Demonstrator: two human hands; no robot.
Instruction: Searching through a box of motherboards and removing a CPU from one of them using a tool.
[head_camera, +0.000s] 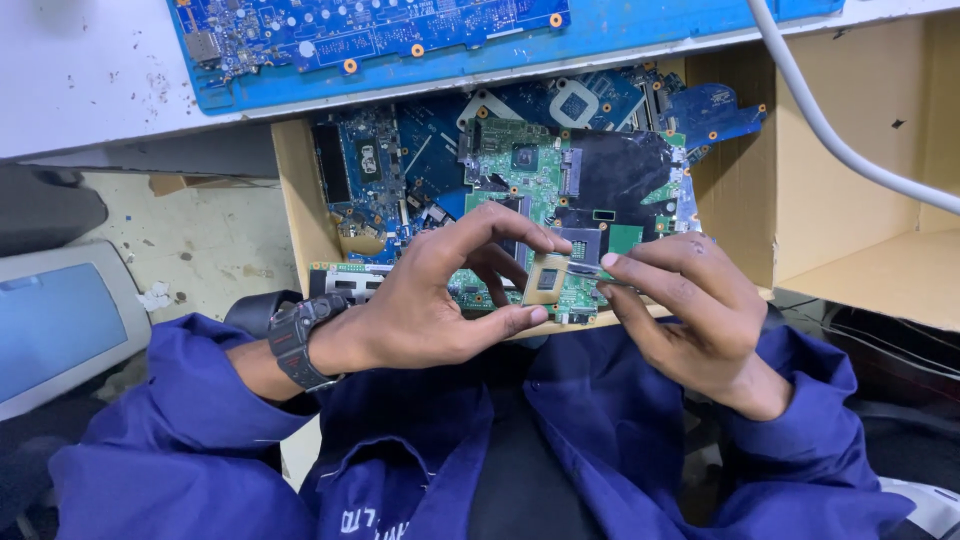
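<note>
My left hand (440, 295) pinches a small square processor chip (546, 278) between thumb and fingers, just above my lap. My right hand (680, 310) sits beside it, its fingers closed on a thin metal tool (590, 268) whose tip touches the chip's edge. Both hands hover over the near edge of a cardboard box (300, 190) filled with several green and blue circuit boards; a green board (530, 165) lies on top. A dark watch (295, 340) is on my left wrist. I wear blue sleeves.
A blue circuit board (380, 30) lies on a blue mat on the white bench above. A grey cable (830, 130) runs down the right. A second cardboard box (870, 200) stands at right. A grey device (55, 320) is at left.
</note>
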